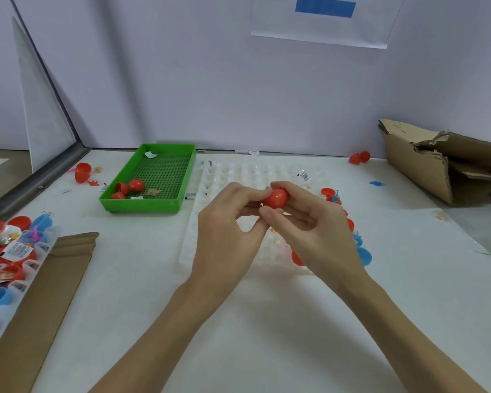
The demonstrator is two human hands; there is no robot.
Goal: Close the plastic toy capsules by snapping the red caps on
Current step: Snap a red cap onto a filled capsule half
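Both hands meet over a clear plastic capsule tray (233, 171) at the middle of the table. My right hand (312, 222) pinches a red capsule (275, 198) between thumb and fingers. My left hand (227, 219) grips the same capsule from the left, its fingertips on the near end. Whether the cap is fully seated is hidden by my fingers. More red caps (328, 192) and blue pieces (363, 255) lie at the tray's right edge, partly behind my right hand.
A green tray (179, 177) at the back left holds three red capsules (136, 185). A bin of red and blue capsule parts (9, 251) sits far left beside flat cardboard (54, 279). A torn cardboard box (437, 157) stands at right. Stray red capsules (82, 172) lie near the wall.
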